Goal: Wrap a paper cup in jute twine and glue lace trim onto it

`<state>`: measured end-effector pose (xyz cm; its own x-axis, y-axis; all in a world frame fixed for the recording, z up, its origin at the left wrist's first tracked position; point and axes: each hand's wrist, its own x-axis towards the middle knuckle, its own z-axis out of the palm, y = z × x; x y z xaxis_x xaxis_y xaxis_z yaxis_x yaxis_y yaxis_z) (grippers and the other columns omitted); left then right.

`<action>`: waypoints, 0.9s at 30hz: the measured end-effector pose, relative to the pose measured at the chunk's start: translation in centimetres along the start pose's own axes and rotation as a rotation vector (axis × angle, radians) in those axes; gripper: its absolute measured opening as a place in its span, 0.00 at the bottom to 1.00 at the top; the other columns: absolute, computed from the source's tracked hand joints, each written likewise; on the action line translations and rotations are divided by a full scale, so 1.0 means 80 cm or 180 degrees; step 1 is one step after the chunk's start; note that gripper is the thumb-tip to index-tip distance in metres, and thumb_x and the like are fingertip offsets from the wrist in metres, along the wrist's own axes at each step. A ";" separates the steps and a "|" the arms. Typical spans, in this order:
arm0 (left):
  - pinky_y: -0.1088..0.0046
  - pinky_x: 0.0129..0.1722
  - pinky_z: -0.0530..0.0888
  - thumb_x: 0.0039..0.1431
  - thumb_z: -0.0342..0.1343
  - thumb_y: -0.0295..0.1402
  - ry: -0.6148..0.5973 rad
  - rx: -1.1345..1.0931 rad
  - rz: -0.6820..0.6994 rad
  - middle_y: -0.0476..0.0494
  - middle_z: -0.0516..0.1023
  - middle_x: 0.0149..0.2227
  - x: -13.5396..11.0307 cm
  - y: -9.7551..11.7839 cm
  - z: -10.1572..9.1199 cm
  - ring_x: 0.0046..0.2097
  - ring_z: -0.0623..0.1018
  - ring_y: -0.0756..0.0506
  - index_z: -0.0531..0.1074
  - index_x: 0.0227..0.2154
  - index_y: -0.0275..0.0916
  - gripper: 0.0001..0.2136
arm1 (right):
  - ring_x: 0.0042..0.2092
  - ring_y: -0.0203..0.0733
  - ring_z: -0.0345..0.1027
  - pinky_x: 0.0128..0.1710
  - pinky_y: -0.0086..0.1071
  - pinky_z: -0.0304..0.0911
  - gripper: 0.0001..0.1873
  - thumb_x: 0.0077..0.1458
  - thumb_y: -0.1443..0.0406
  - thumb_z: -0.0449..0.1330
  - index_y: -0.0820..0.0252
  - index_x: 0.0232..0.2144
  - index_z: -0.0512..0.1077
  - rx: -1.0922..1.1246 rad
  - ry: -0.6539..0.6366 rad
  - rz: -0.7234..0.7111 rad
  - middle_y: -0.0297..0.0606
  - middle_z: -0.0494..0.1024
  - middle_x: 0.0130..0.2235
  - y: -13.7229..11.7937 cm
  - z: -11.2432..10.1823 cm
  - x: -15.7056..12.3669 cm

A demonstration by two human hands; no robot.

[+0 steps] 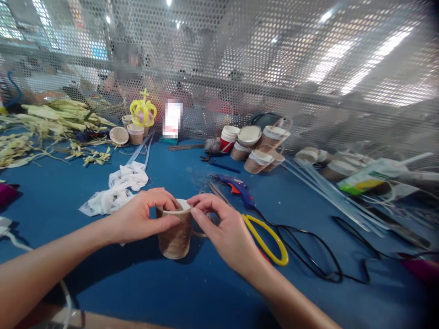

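A brown-wrapped paper cup [174,237] with a white inside stands upright on the blue table in front of me. My left hand [146,217] grips its left rim, thumb outside and fingers reaching into the mouth. On the right side of the rim, my right hand [222,224] pinches the edge between thumb and fingertips. A thin strand runs out beside the cup under my right hand. Just beyond that hand lie a blue glue gun [236,186] and yellow-handled scissors [267,237], whose blades are partly hidden.
Crumpled white plastic [128,176] lies left of the cup. Further back are dried husks [58,116], a yellow crown-shaped piece [143,109], a bright phone [172,119] and several wrapped cups [257,160]. Clear glue sticks [329,194] and a black cable [318,242] spread across the right.
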<state>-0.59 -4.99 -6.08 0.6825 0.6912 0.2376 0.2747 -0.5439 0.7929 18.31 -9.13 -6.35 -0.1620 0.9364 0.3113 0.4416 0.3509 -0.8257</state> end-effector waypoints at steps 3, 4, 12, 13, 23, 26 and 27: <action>0.69 0.42 0.68 0.55 0.52 0.31 -0.0088 -0.0413 -0.0078 0.43 0.75 0.36 0.000 -0.001 -0.002 0.38 0.73 0.47 0.68 0.23 0.35 0.07 | 0.39 0.39 0.68 0.41 0.37 0.63 0.07 0.54 0.68 0.54 0.58 0.25 0.64 0.0061 -0.0081 0.0016 0.38 0.74 0.37 -0.004 -0.005 0.000; 0.70 0.42 0.69 0.55 0.52 0.31 -0.0125 -0.0560 -0.0109 0.43 0.75 0.37 0.000 -0.001 -0.003 0.39 0.73 0.47 0.68 0.23 0.35 0.07 | 0.40 0.39 0.68 0.42 0.37 0.63 0.06 0.54 0.68 0.53 0.58 0.25 0.65 0.0076 -0.0114 0.0026 0.38 0.74 0.37 -0.005 -0.006 0.000; 0.69 0.44 0.67 0.55 0.53 0.31 -0.0365 -0.1168 -0.0279 0.43 0.72 0.39 0.000 -0.007 -0.002 0.42 0.72 0.46 0.67 0.25 0.35 0.06 | 0.39 0.40 0.68 0.39 0.38 0.65 0.06 0.55 0.65 0.54 0.57 0.25 0.66 0.0093 -0.0221 0.0255 0.38 0.75 0.39 -0.007 -0.009 -0.005; 0.69 0.44 0.67 0.55 0.53 0.31 -0.0387 -0.1216 -0.0280 0.43 0.72 0.39 0.000 -0.008 -0.002 0.42 0.72 0.46 0.67 0.25 0.35 0.06 | 0.39 0.40 0.68 0.39 0.38 0.65 0.06 0.54 0.65 0.54 0.57 0.25 0.66 0.0083 -0.0219 0.0265 0.38 0.75 0.39 -0.008 -0.009 -0.005; 0.67 0.46 0.67 0.53 0.53 0.31 -0.0387 -0.0907 -0.0191 0.43 0.73 0.39 0.000 -0.008 -0.002 0.42 0.72 0.45 0.67 0.24 0.35 0.05 | 0.33 0.39 0.66 0.34 0.35 0.63 0.07 0.50 0.68 0.55 0.57 0.21 0.64 -0.0111 -0.0232 0.0306 0.35 0.72 0.29 -0.010 -0.011 -0.004; 0.68 0.45 0.67 0.50 0.55 0.30 -0.0199 -0.0473 -0.0089 0.43 0.73 0.37 -0.001 -0.003 0.001 0.41 0.72 0.46 0.68 0.26 0.36 0.04 | 0.32 0.38 0.66 0.34 0.34 0.62 0.08 0.49 0.70 0.55 0.57 0.21 0.63 -0.0200 -0.0145 0.0164 0.34 0.71 0.27 -0.010 -0.008 -0.006; 0.68 0.44 0.67 0.50 0.55 0.30 -0.0142 -0.0382 -0.0063 0.43 0.73 0.37 -0.002 -0.001 0.002 0.40 0.72 0.46 0.69 0.27 0.36 0.03 | 0.32 0.38 0.66 0.34 0.34 0.62 0.08 0.49 0.70 0.55 0.57 0.21 0.63 -0.0225 -0.0110 0.0121 0.34 0.71 0.27 -0.011 -0.007 -0.007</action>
<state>-0.56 -5.13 -6.26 0.7079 0.6780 0.1981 0.2074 -0.4676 0.8592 18.50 -9.98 -5.53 -0.1737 0.9491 0.2629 0.5091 0.3151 -0.8010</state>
